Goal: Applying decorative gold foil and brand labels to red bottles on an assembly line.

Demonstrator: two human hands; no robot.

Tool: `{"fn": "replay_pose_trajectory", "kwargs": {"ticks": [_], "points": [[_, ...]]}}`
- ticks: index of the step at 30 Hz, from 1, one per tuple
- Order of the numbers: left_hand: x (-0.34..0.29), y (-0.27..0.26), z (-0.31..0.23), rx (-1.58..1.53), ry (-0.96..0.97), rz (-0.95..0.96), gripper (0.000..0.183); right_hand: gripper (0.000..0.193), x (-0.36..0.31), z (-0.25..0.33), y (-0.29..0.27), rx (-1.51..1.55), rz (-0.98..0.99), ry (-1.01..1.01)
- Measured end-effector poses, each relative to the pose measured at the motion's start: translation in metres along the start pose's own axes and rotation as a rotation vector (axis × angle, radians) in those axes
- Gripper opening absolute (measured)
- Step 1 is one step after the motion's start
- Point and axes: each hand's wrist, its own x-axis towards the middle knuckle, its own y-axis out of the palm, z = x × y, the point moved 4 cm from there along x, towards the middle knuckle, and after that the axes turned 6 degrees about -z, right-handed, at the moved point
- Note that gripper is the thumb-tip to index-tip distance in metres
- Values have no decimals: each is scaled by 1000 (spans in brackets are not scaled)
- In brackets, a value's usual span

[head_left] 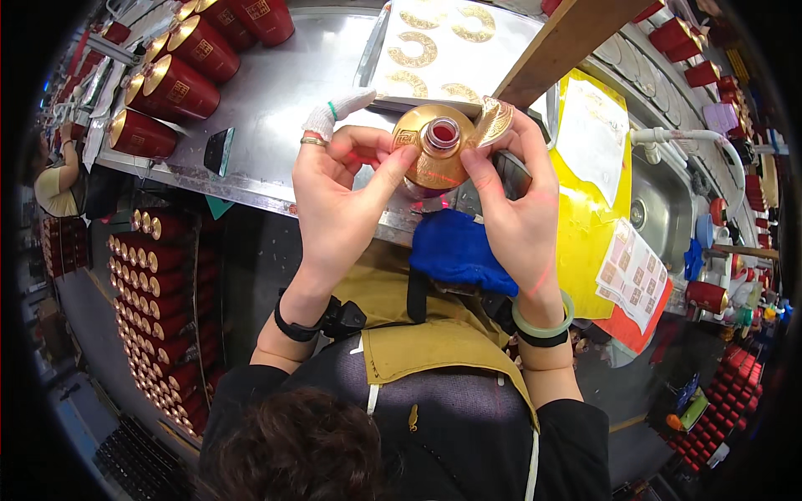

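A bottle with a gold shoulder [432,173] and a short open red neck [441,134] is held upright in front of me, over the bench edge. My left hand [338,184] grips its left side, the thumb pressed on the gold shoulder. A white knitted cover [322,117] sits on one raised finger of that hand. My right hand [518,179] is closed on a curved gold sticker [494,123], which sticks up at the bottle's right; its thumb touches the shoulder. A white sheet of C-shaped gold stickers [451,58] lies just beyond. Red light streaks cross the bottle and both hands.
Red jars with gold lids [190,83] stand at the back left of the metal bench [259,108]. A wooden post [564,50] slants at the right, near a yellow sheet [576,217] and a sink [660,200]. Racked red bottles [154,309] fill the lower left. A co-worker [63,171] is far left.
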Motion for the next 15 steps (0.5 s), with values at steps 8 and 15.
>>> {"fn": "replay_pose_trajectory", "kwargs": {"ticks": [8,15], "points": [[0,0,1,-10,-17,-12,59,43,0,-3,0,-4,-13,-12],[0,0,1,-8,-14,-7,59,42,0,-3,0,-26,-17,-7]]}}
